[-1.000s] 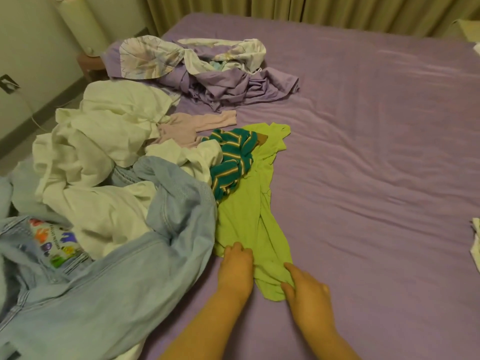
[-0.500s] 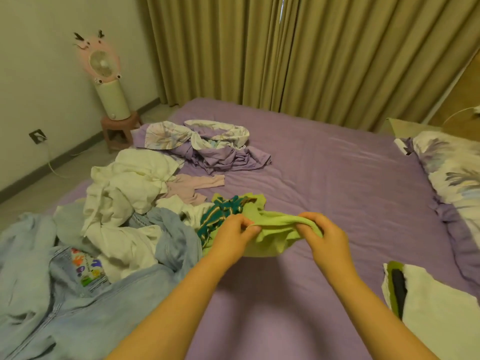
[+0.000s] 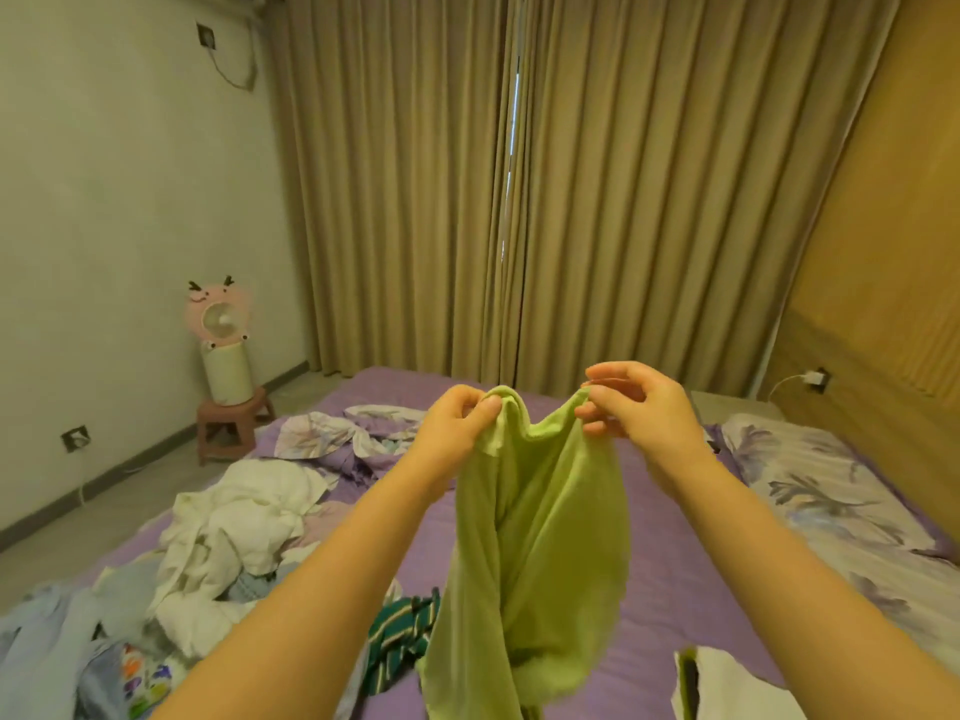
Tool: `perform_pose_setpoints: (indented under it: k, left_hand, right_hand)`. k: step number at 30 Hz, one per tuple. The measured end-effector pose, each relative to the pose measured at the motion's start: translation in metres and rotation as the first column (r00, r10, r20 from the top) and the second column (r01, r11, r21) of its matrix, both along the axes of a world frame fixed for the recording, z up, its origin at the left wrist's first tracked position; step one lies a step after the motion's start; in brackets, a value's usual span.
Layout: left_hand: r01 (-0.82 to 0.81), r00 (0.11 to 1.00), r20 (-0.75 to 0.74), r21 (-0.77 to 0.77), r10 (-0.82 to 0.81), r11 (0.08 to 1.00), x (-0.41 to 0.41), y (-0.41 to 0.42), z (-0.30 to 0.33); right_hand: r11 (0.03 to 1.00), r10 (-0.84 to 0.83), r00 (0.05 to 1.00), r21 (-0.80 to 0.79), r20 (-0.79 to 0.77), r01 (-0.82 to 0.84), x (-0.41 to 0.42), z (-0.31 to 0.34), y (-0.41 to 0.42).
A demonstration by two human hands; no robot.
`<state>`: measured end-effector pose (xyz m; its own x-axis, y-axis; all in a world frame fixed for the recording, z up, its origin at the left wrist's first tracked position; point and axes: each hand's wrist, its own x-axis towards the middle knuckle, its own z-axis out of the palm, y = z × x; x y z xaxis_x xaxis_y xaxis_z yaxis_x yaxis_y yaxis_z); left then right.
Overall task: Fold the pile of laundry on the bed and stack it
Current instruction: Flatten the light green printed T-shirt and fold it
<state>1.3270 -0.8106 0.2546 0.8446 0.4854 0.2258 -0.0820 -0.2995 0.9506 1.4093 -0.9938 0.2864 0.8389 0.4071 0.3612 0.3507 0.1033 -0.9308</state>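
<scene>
A light green garment (image 3: 540, 553) hangs in the air above the purple bed (image 3: 670, 574). My left hand (image 3: 457, 423) pinches its top edge on the left. My right hand (image 3: 634, 402) pinches the top edge on the right, a short gap apart. The cloth sags between my hands and drapes down twisted, its lower end reaching the frame's bottom. The unfolded pile lies to the left: white clothes (image 3: 234, 532), pale blue denim (image 3: 57, 631) and a green striped piece (image 3: 400, 636) partly behind my left forearm.
A folded white and green item (image 3: 727, 688) lies at the bottom right. A crumpled floral sheet (image 3: 337, 433) sits at the bed's far side, a floral pillow (image 3: 831, 501) on the right. A pink fan (image 3: 221, 314) stands on a stool by the wall. Curtains hang behind.
Both hands have lifted the green garment off the bed and up to chest height. It now hangs free, and my view has tilted up toward the curtains.
</scene>
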Motion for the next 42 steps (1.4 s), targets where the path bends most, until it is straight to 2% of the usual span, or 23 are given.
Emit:
perform_pose_setpoints:
  k: [3,6,11,15,18,21,23,25,27,30,32,34,35,37,39,40,42]
  left_hand:
    - [0.03,0.998,0.064,-0.014,-0.029,0.999,-0.001,-0.014,0.035]
    - [0.141,0.985,0.1,-0.022,-0.138,0.99,-0.006,-0.028,0.061]
    - [0.237,0.969,0.07,0.024,-0.239,0.971,-0.014,-0.046,0.072]
    - [0.346,0.938,-0.082,0.172,-0.337,0.922,-0.024,-0.062,0.073]
    - [0.347,0.934,0.058,0.087,-0.352,0.934,-0.033,-0.064,0.085]
    - [0.375,0.917,0.193,-0.126,-0.348,0.919,-0.046,-0.054,0.109]
    - [0.39,0.909,0.237,-0.196,-0.342,0.9,-0.058,-0.039,0.126]
    - [0.397,0.901,0.284,-0.239,-0.327,0.886,-0.073,-0.02,0.138]
    - [0.365,0.909,0.302,-0.248,-0.286,0.898,-0.087,0.005,0.142]
    - [0.187,0.969,0.19,-0.148,-0.157,0.971,-0.106,0.048,0.131]
    - [0.045,0.999,0.005,0.055,-0.045,0.997,-0.116,0.073,0.11]
    - [-0.013,0.99,-0.133,0.259,0.05,0.966,-0.121,0.088,0.085]
    - [0.023,0.985,-0.17,0.3,0.03,0.954,-0.125,0.09,0.074]
    - [0.267,0.947,-0.256,0.281,-0.196,0.922,-0.134,0.077,0.057]
    - [0.514,0.834,-0.332,0.176,-0.441,0.84,-0.138,0.05,0.039]
    - [0.56,0.803,-0.332,0.141,-0.494,0.816,-0.138,0.035,0.03]
    - [0.502,0.853,-0.275,0.192,-0.445,0.843,-0.129,0.008,0.008]
  right_hand:
    - [0.996,0.027,0.993,-0.087,0.113,-0.017,-0.001,0.02,-0.016]
    - [0.996,0.034,0.985,-0.081,0.169,-0.021,-0.004,0.031,-0.027]
    - [0.989,0.143,0.985,0.015,0.098,-0.145,-0.018,0.05,-0.031]
    - [0.973,0.18,0.982,0.136,0.056,-0.186,-0.035,0.052,-0.029]
    - [0.967,0.134,0.991,0.216,0.017,-0.134,-0.043,0.033,-0.035]
    - [0.97,0.243,0.97,0.039,-0.035,-0.241,-0.059,-0.012,-0.041]
    - [0.936,0.321,0.936,-0.105,-0.146,-0.337,-0.076,-0.049,-0.038]
    - [0.934,0.274,0.939,-0.176,-0.207,-0.311,-0.091,-0.077,-0.032]
    - [0.966,0.157,0.962,-0.167,-0.222,-0.196,-0.098,-0.09,-0.029]
    - [0.999,0.025,0.963,-0.034,-0.27,-0.036,-0.101,-0.075,-0.03]
    - [1.0,0.007,0.97,0.014,-0.242,-0.003,-0.104,-0.053,-0.027]
    - [1.0,0.023,0.982,-0.001,-0.19,-0.024,-0.112,-0.032,-0.017]
    - [0.999,0.033,0.986,-0.029,-0.163,-0.039,-0.117,-0.023,-0.01]
    - [0.995,0.054,0.991,-0.08,-0.123,-0.065,-0.128,-0.009,0.007]
    - [0.994,0.015,0.994,-0.103,-0.112,-0.027,-0.138,-0.002,0.024]
    - [0.994,-0.024,0.992,-0.106,-0.121,0.011,-0.141,-0.001,0.031]
    - [0.995,-0.072,0.983,-0.086,-0.171,0.058,-0.148,-0.003,0.039]
